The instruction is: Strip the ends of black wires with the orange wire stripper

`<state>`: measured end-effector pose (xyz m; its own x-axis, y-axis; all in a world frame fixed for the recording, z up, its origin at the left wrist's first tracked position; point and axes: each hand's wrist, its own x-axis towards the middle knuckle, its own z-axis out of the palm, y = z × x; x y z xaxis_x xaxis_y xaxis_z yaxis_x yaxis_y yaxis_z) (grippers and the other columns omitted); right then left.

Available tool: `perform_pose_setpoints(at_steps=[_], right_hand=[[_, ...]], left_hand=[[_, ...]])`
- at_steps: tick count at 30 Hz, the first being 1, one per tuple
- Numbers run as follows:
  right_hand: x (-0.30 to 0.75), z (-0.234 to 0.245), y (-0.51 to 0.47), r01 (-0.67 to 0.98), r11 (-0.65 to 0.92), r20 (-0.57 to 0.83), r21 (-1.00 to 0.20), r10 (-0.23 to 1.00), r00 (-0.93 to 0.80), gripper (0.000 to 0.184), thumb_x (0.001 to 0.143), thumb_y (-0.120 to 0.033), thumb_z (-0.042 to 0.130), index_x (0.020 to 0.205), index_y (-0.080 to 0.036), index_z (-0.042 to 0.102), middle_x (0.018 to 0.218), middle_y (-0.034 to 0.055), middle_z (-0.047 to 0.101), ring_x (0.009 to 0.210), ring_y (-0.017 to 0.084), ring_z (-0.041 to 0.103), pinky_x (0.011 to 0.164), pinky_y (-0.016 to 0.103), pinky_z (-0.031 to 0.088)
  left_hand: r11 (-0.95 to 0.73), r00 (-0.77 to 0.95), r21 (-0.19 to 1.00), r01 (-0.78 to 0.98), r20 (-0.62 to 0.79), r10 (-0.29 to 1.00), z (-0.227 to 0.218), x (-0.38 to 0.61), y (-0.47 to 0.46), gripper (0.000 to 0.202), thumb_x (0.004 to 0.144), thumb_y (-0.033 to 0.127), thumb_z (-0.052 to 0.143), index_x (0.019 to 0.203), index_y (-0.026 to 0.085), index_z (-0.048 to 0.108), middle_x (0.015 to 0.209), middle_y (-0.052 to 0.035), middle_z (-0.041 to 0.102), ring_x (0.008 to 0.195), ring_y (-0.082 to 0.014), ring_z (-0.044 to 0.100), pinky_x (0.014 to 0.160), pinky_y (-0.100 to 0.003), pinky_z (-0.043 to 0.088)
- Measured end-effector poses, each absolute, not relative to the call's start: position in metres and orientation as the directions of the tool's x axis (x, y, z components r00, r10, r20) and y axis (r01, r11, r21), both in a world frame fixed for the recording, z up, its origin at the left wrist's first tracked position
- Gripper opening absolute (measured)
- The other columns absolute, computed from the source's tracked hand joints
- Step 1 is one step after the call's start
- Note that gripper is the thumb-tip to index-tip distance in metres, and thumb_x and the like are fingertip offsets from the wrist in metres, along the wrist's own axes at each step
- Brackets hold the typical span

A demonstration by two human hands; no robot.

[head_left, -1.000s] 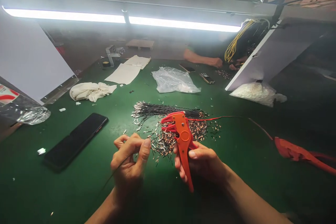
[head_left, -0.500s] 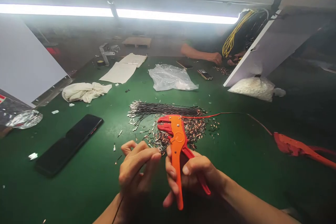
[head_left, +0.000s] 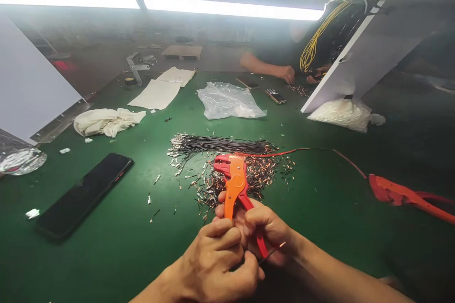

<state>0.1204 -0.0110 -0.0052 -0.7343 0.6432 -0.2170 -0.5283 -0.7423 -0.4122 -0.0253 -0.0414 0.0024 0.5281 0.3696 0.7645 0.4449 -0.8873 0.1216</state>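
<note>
An orange and red wire stripper (head_left: pixel 236 182) rests in my right hand (head_left: pixel 268 225), its red jaws pointing up and left. My left hand (head_left: pixel 216 258) is closed and has come up against the stripper's lower handle and my right fingers. From its fingertips sticks out a black wire (head_left: pixel 270 253) with a bare copper end. Beyond the tool lies a bundle of black wires (head_left: pixel 227 144) with metal terminals at the left ends. Around the jaws spreads a heap of short wire scraps (head_left: pixel 261 175), partly hidden by the stripper.
A second wire stripper (head_left: pixel 398 193) lies at right, near a thin red strand. A black phone (head_left: pixel 85 196) and a white cloth (head_left: pixel 108 122) are at left. Farther back are a plastic bag (head_left: pixel 229 101), papers (head_left: pixel 156 92) and a co-worker's hand (head_left: pixel 286 74). A white panel (head_left: pixel 355 57) leans at right.
My left hand has moved right and down, from beside the jaws to the handles, bringing the wire's copper end into view at right. The stripper's handles have drawn closer together.
</note>
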Motion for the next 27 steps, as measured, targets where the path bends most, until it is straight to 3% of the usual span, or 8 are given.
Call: perform_pose_setpoints(at_steps=[6, 9, 12, 16, 22, 27], right_hand=[[0.122, 0.002, -0.013, -0.517, -0.742, -0.202, -0.428, 0.636, -0.745, 0.064, 0.047, 0.003, 0.047, 0.106, -0.015, 0.062, 0.100, 0.0055, 0.072, 0.095, 0.017, 0.067, 0.083, 0.024, 0.051], [0.124, 0.004, -0.012, -0.523, -0.743, -0.192, -0.417, 0.634, -0.749, 0.063, 0.048, 0.002, 0.047, 0.106, -0.015, 0.062, 0.099, 0.0062, 0.072, 0.097, 0.018, 0.066, 0.083, 0.026, 0.051], [0.125, 0.005, -0.012, -0.540, -0.737, -0.137, -0.406, 0.633, -0.762, 0.062, 0.050, 0.001, 0.047, 0.108, -0.014, 0.061, 0.098, 0.0066, 0.070, 0.095, 0.018, 0.066, 0.079, 0.029, 0.052], [0.125, 0.005, -0.015, -0.491, -0.791, -0.062, -0.366, 0.547, -0.835, 0.057, 0.052, -0.005, 0.048, 0.107, -0.012, 0.059, 0.090, 0.0066, 0.066, 0.083, 0.021, 0.066, 0.072, 0.040, 0.056], [0.123, 0.008, -0.020, -0.401, -0.847, 0.008, -0.348, 0.425, -0.905, 0.043, 0.060, -0.020, 0.048, 0.102, -0.014, 0.054, 0.093, 0.0125, 0.072, 0.065, 0.022, 0.069, 0.056, 0.030, 0.047], [0.124, 0.005, -0.022, -0.409, -0.860, 0.103, -0.305, 0.397, -0.912, 0.037, 0.072, -0.030, 0.047, 0.105, -0.015, 0.053, 0.073, 0.0061, 0.070, 0.062, 0.021, 0.069, 0.057, 0.027, 0.043]], left_hand=[[-0.850, 0.528, 0.189, 0.491, 0.712, 0.463, 0.005, -0.030, -0.052, 0.037, 0.099, 0.018, 0.045, 0.063, 0.018, 0.052, 0.044, 0.0066, 0.041, 0.051, -0.0100, 0.040, 0.070, -0.026, 0.041], [-0.812, 0.451, 0.298, 0.502, 0.711, 0.540, 0.009, -0.031, -0.057, 0.035, 0.101, 0.024, 0.043, 0.068, 0.017, 0.055, 0.051, 0.0037, 0.053, 0.060, -0.0106, 0.051, 0.074, -0.028, 0.043], [-0.773, 0.248, 0.378, 0.509, 0.795, 0.553, 0.017, -0.035, -0.056, 0.024, 0.100, 0.026, 0.045, 0.083, 0.018, 0.060, 0.072, -0.0015, 0.068, 0.077, -0.0149, 0.060, 0.077, -0.032, 0.043], [-0.612, -0.107, 0.586, 0.531, 0.763, 0.638, 0.024, -0.044, -0.045, 0.012, 0.093, 0.012, 0.052, 0.088, 0.019, 0.060, 0.062, 0.0040, 0.059, 0.064, -0.0136, 0.054, 0.077, -0.037, 0.035], [-0.564, -0.070, 0.662, 0.494, 0.677, 0.733, 0.007, -0.049, -0.038, 0.016, 0.089, 0.005, 0.053, 0.088, 0.021, 0.058, 0.068, 0.0053, 0.059, 0.059, -0.0097, 0.049, 0.077, -0.037, 0.031], [-0.552, -0.042, 0.688, 0.470, 0.643, 0.765, 0.003, -0.045, -0.041, 0.017, 0.091, 0.005, 0.051, 0.086, 0.021, 0.057, 0.070, 0.0059, 0.060, 0.059, -0.0098, 0.049, 0.080, -0.037, 0.029]])
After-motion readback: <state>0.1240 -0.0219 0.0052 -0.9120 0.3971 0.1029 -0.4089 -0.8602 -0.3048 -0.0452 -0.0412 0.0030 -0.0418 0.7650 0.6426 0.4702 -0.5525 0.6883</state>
